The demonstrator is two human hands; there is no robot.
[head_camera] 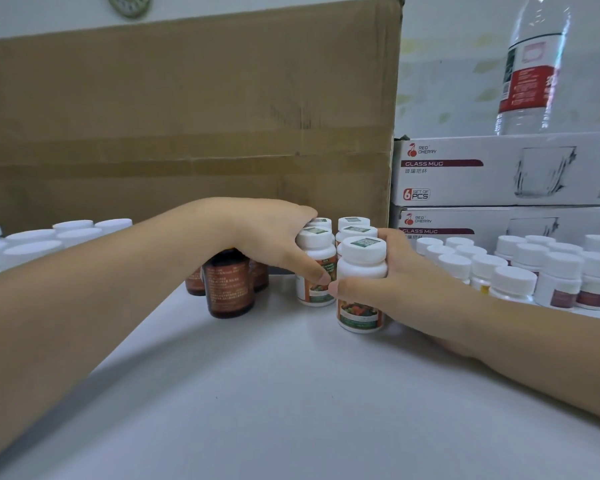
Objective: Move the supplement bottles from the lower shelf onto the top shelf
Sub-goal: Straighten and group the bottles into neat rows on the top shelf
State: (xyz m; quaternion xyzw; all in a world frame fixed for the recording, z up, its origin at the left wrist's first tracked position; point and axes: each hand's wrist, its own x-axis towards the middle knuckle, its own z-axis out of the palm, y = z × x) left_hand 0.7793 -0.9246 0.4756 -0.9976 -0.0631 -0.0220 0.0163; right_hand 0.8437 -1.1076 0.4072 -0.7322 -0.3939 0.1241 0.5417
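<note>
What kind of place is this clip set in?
Probably a stockroom or shop storage shelf: rows of white-capped supplement bottles, stacked boxed glass mug sets, and a large cardboard carton behind them.

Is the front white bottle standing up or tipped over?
Standing up: the front white bottle sits base-down on the white shelf, cap on top, right hand gripping it.

Only the person's arms and hands showed. The left forearm (84, 306) and the right forearm (534, 348) were bare along all their visible length, from the picture's edges to the wrists. The left hand (267, 233) and the right hand (413, 282) were bare as well, with slim, smooth fingers (394, 239). The thumbnails (324, 279) were short, rounded and plain — trimmed close to the tip. The left forearm looked broad — stretched by the wide lens.
</note>
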